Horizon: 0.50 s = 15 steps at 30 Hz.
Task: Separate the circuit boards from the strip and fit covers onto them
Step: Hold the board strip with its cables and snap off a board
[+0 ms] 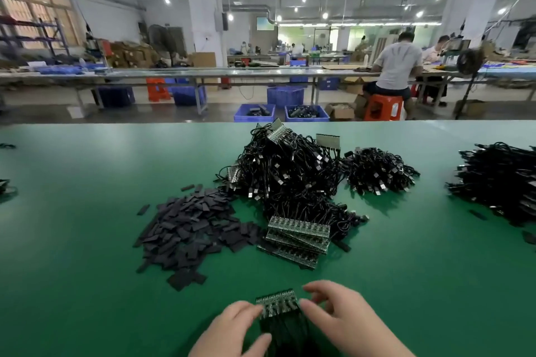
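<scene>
A short strip of circuit boards (278,302) with black cables hanging toward me sits low in the middle, above the green table (87,240). My left hand (235,327) pinches its left end. My right hand (336,313) holds its right end, fingers curled over the boards. A pile of flat black covers (188,229) lies left of centre. Stacked board strips (297,236) rest just right of that pile.
A big heap of black USB cables with strips (287,171) sits behind the stack, a smaller cable bundle (377,171) to its right, another heap (499,182) at the right edge. Beyond the table's far edge are blue crates, benches and seated people.
</scene>
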Each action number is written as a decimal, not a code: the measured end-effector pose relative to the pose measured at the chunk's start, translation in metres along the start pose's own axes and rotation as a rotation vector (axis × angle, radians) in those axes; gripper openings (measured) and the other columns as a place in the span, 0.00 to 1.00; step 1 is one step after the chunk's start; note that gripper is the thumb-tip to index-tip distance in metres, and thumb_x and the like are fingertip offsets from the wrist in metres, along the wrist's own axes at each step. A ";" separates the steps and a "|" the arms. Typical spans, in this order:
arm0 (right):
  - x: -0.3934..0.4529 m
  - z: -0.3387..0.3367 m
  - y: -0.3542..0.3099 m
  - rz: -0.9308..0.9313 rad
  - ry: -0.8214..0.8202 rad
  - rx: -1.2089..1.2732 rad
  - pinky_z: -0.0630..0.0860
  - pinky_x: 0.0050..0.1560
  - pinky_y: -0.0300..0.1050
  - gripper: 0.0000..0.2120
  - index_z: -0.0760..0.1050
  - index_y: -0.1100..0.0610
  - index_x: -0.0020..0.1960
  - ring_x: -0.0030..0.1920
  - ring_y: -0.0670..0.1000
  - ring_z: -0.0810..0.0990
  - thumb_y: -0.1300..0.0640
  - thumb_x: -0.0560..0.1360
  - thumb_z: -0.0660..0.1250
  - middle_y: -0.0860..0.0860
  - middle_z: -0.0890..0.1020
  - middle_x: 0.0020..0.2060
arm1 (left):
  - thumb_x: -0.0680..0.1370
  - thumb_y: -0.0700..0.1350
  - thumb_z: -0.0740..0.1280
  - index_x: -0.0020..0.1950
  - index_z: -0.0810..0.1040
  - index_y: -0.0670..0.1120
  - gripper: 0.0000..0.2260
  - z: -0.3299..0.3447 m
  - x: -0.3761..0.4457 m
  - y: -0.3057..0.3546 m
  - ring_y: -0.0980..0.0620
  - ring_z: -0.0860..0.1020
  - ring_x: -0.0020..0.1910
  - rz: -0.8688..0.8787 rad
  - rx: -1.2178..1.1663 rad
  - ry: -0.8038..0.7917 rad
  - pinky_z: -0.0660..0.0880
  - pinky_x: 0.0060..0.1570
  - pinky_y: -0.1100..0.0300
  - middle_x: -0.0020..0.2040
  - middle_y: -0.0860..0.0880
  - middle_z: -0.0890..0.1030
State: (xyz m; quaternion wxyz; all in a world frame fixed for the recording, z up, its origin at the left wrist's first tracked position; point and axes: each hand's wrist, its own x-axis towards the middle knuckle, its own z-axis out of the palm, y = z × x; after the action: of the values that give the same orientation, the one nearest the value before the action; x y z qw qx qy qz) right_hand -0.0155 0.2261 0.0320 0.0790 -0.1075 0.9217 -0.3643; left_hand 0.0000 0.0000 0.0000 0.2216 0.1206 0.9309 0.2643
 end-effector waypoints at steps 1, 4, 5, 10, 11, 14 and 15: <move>0.008 0.009 -0.006 0.030 -0.016 -0.141 0.74 0.56 0.36 0.16 0.74 0.40 0.60 0.52 0.40 0.77 0.34 0.76 0.62 0.40 0.78 0.54 | 0.79 0.67 0.55 0.79 0.54 0.57 0.31 0.005 0.009 0.007 0.55 0.59 0.74 -0.041 0.092 0.167 0.58 0.72 0.58 0.76 0.57 0.57; 0.031 0.040 0.002 0.059 0.024 -0.322 0.73 0.59 0.44 0.24 0.73 0.42 0.66 0.61 0.48 0.73 0.31 0.75 0.60 0.46 0.74 0.57 | 0.78 0.66 0.57 0.79 0.55 0.57 0.32 0.010 0.034 0.016 0.54 0.61 0.71 -0.040 0.282 0.331 0.64 0.68 0.57 0.73 0.57 0.61; 0.034 0.044 0.008 0.059 0.031 -0.351 0.73 0.59 0.44 0.25 0.72 0.42 0.67 0.62 0.49 0.73 0.32 0.75 0.60 0.46 0.73 0.57 | 0.78 0.66 0.58 0.79 0.56 0.56 0.32 0.009 0.043 0.012 0.53 0.62 0.70 -0.026 0.272 0.337 0.64 0.68 0.57 0.72 0.57 0.62; 0.053 0.039 0.030 0.029 0.153 -0.234 0.74 0.56 0.41 0.18 0.76 0.43 0.62 0.56 0.47 0.77 0.39 0.75 0.66 0.43 0.75 0.52 | 0.77 0.62 0.64 0.74 0.64 0.56 0.28 -0.002 0.075 0.004 0.53 0.63 0.67 -0.007 0.182 0.351 0.63 0.68 0.57 0.67 0.55 0.66; 0.058 0.037 0.032 0.006 0.168 -0.236 0.73 0.55 0.40 0.16 0.76 0.43 0.61 0.55 0.46 0.77 0.40 0.75 0.66 0.43 0.75 0.52 | 0.76 0.60 0.65 0.73 0.66 0.55 0.26 -0.006 0.082 0.006 0.52 0.64 0.67 -0.007 0.157 0.341 0.63 0.68 0.56 0.67 0.55 0.67; 0.069 0.032 0.036 -0.069 0.234 -0.175 0.72 0.49 0.39 0.12 0.76 0.45 0.55 0.50 0.45 0.77 0.42 0.75 0.69 0.42 0.77 0.48 | 0.74 0.54 0.70 0.64 0.69 0.58 0.21 -0.019 0.097 0.006 0.53 0.70 0.64 0.013 0.013 0.318 0.69 0.64 0.55 0.62 0.56 0.72; 0.070 0.032 0.038 -0.086 0.268 -0.123 0.73 0.46 0.39 0.10 0.75 0.45 0.52 0.46 0.44 0.77 0.43 0.74 0.70 0.42 0.78 0.44 | 0.73 0.51 0.71 0.59 0.69 0.61 0.18 -0.018 0.100 0.005 0.55 0.72 0.60 0.034 -0.070 0.336 0.71 0.60 0.56 0.59 0.57 0.74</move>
State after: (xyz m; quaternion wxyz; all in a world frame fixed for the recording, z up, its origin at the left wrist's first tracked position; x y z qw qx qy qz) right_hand -0.0816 0.2147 -0.0221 -0.0673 -0.1018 0.9390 -0.3214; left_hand -0.0954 0.0304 -0.0179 0.0624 0.0826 0.9429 0.3165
